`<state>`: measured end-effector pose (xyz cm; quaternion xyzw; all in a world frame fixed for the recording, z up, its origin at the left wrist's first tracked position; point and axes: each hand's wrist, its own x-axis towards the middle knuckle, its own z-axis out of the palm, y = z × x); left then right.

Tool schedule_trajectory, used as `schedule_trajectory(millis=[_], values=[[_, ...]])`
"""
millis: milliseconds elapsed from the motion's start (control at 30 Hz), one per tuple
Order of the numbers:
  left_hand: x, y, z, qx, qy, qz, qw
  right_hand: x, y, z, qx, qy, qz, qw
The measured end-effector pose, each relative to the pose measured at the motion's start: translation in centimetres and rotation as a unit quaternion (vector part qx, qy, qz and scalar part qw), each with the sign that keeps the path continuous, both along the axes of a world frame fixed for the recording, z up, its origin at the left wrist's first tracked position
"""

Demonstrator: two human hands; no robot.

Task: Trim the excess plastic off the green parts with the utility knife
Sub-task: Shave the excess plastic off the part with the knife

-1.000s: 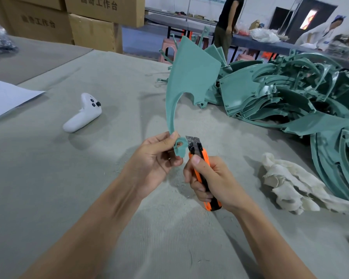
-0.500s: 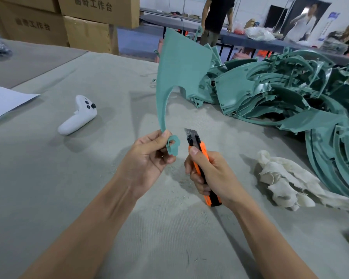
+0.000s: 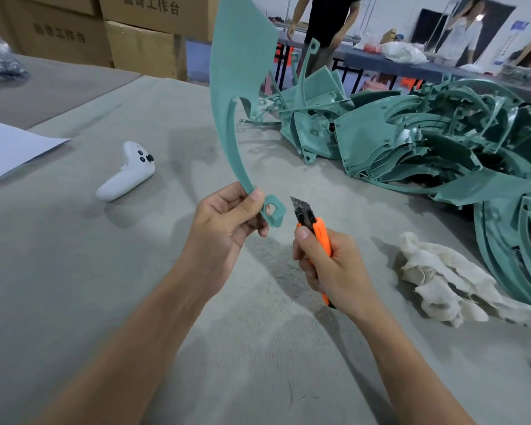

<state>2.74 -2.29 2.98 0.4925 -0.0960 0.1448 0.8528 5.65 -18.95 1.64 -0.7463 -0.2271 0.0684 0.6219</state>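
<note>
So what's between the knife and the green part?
Nothing; the head view shows a bare gap between the knife and the green part.

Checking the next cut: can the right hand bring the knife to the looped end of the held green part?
Probably yes. The right hand grips the utility knife, blade out, just beside the loop, nothing between them. The left hand pinches the green part above it, thumb close.

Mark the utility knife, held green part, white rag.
utility knife (image 3: 321, 236), head view, orange handle above thumb.
green part (image 3: 239, 72), head view, wide upper panel.
white rag (image 3: 432, 271), head view, middle folds.
</note>
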Motion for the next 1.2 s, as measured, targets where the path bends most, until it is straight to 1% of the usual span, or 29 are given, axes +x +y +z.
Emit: schedule_trajectory(millis=[200, 333, 467, 667, 733, 800, 867, 933, 1000, 1100, 1200], values=[[-0.2, -0.1, 0.0, 0.02, 0.007, -0.016, 1.0, 0.0, 0.0, -0.3, 0.006, 0.016, 0.033, 0.999], [-0.2, -0.2, 0.0, 0.012, 0.017, -0.029, 0.999, 0.1, -0.1, -0.3, 0.011, 0.035, 0.055, 0.998], [-0.2, -0.2, -0.1, 0.007, 0.016, -0.043, 0.999, -0.1, -0.5, 0.1, 0.009, 0.045, 0.101, 0.994], [-0.2, -0.3, -0.1, -0.002, 0.021, -0.056, 0.998, 0.3, -0.3, 0.0, 0.039, 0.048, 0.057, 0.996], [-0.2, -0.4, -0.1, -0.014, 0.026, -0.048, 0.998, 0.4, -0.3, -0.4, 0.03, 0.009, 0.036, 0.999], [0.0, -0.6, -0.2, -0.043, 0.037, -0.034, 0.998, 0.3, -0.1, -0.9, -0.009, -0.087, -0.018, 0.996], [0.1, -0.7, -0.3, -0.075, 0.047, -0.02, 0.996, 0.3, 0.1, -1.3, -0.057, -0.196, -0.071, 0.976], [0.1, -0.9, -0.4, -0.091, 0.056, -0.007, 0.994, 0.3, 0.3, -1.6, -0.073, -0.253, -0.093, 0.96], [0.1, -1.0, -0.4, -0.103, 0.063, 0.003, 0.993, 0.3, 0.4, -1.7, -0.084, -0.277, -0.104, 0.952], [0.0, -1.1, -0.3, -0.124, 0.067, 0.011, 0.99, 0.4, 0.5, -1.9, -0.106, -0.291, -0.115, 0.944], [-0.2, -1.2, -0.2, -0.127, 0.066, 0.005, 0.99, 0.3, 0.5, -2.0, -0.132, -0.313, -0.13, 0.931]])
